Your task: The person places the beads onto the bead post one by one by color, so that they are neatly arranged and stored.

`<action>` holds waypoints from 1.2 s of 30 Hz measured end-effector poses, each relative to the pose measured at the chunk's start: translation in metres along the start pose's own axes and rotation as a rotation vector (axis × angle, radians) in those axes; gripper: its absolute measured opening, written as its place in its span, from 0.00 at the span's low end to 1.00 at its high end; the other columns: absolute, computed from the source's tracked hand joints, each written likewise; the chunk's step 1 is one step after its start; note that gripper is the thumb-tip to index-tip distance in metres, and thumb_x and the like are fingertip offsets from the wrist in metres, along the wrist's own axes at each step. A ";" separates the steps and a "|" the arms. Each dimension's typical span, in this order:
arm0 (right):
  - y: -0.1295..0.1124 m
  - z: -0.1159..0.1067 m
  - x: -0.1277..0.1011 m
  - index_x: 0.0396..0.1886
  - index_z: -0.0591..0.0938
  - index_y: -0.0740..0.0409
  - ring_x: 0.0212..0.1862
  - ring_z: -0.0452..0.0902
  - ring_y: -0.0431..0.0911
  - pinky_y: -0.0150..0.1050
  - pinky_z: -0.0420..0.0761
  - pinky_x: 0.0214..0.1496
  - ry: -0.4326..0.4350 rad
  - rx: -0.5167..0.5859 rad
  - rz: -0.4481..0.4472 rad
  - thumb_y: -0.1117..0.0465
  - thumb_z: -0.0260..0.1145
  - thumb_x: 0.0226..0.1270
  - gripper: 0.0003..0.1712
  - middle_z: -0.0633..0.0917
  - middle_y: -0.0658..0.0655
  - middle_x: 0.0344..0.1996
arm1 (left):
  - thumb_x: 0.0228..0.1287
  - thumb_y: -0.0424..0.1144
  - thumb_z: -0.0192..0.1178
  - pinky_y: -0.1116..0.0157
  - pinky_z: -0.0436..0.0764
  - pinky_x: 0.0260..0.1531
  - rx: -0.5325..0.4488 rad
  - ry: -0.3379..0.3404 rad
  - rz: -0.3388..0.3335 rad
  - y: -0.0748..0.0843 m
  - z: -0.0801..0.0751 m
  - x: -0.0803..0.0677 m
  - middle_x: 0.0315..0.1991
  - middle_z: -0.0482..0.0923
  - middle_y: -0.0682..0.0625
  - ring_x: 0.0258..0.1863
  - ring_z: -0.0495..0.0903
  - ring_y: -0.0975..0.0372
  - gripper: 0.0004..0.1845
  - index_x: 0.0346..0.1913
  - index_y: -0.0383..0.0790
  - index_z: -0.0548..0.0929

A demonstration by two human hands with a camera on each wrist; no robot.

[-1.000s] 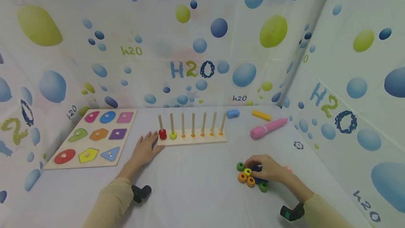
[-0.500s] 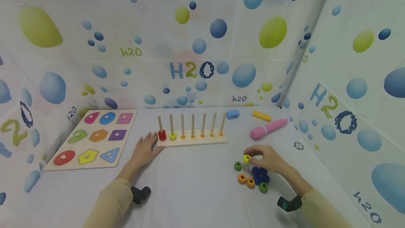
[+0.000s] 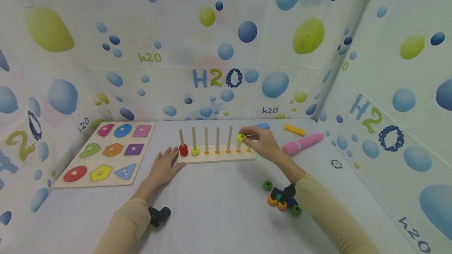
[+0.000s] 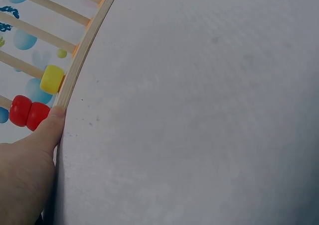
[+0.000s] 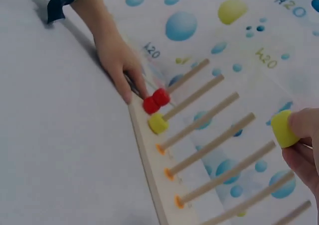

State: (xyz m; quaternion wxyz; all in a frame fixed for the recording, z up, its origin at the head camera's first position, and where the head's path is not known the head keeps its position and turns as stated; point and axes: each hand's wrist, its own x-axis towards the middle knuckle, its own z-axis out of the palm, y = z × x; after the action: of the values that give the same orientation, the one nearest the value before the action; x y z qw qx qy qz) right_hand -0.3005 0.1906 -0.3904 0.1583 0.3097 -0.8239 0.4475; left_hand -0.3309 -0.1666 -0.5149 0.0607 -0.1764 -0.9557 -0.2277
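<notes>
A wooden peg board (image 3: 216, 157) with several upright pegs stands mid-table. A red ring (image 3: 183, 150) sits on its first peg and a yellow ring (image 3: 195, 151) on the second. My right hand (image 3: 260, 142) pinches another yellow ring (image 3: 241, 137) in the air over the right-hand pegs; in the right wrist view that yellow ring (image 5: 282, 129) shows between my fingertips above the pegs. My left hand (image 3: 163, 166) lies flat on the table, fingertips touching the board's left end by the red ring (image 4: 27, 112).
Loose green, orange and blue rings (image 3: 280, 201) lie on the table at front right. A shape puzzle board (image 3: 107, 152) is at left. A pink marker-like cylinder (image 3: 302, 144), a yellow block (image 3: 294, 129) and a blue block (image 3: 263, 126) lie behind the pegs. Fabric walls enclose the table.
My right hand lifted a yellow ring from the loose pile and carried it up and left to the right-hand pegs. The left hand stayed put.
</notes>
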 end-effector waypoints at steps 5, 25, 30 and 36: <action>0.003 0.032 0.036 0.49 0.79 0.65 0.45 0.82 0.46 0.31 0.80 0.47 0.015 0.016 0.018 0.71 0.66 0.60 0.16 0.84 0.59 0.45 | 0.64 0.55 0.58 0.41 0.43 0.67 -0.005 -0.004 -0.005 0.000 0.000 0.000 0.68 0.60 0.37 0.70 0.51 0.42 0.39 0.68 0.31 0.63; -0.016 0.113 0.104 0.50 0.78 0.66 0.46 0.82 0.47 0.26 0.79 0.46 -0.089 -0.074 0.016 0.69 0.63 0.64 0.15 0.83 0.60 0.46 | 0.64 0.57 0.56 0.42 0.42 0.67 0.012 -0.010 -0.014 -0.002 0.004 0.003 0.69 0.60 0.38 0.70 0.51 0.43 0.39 0.69 0.33 0.64; -0.015 0.116 0.104 0.50 0.78 0.66 0.46 0.82 0.47 0.26 0.78 0.47 -0.086 -0.084 0.009 0.69 0.63 0.64 0.14 0.83 0.61 0.46 | 0.64 0.58 0.56 0.43 0.42 0.68 0.012 -0.020 -0.028 -0.002 0.004 0.003 0.69 0.60 0.40 0.71 0.50 0.45 0.39 0.69 0.34 0.64; -0.013 0.116 0.104 0.49 0.78 0.67 0.45 0.82 0.48 0.26 0.79 0.46 -0.050 -0.056 -0.039 0.70 0.63 0.64 0.14 0.83 0.63 0.44 | 0.64 0.55 0.58 0.42 0.44 0.67 0.006 0.006 -0.010 -0.001 0.001 0.000 0.68 0.61 0.38 0.70 0.52 0.44 0.38 0.68 0.32 0.65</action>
State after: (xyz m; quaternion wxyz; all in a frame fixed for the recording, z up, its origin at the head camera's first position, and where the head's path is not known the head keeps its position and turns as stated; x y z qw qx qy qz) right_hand -0.3688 0.0501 -0.3897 0.1548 0.3323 -0.8336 0.4133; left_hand -0.3314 -0.1673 -0.5163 0.0631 -0.1707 -0.9571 -0.2254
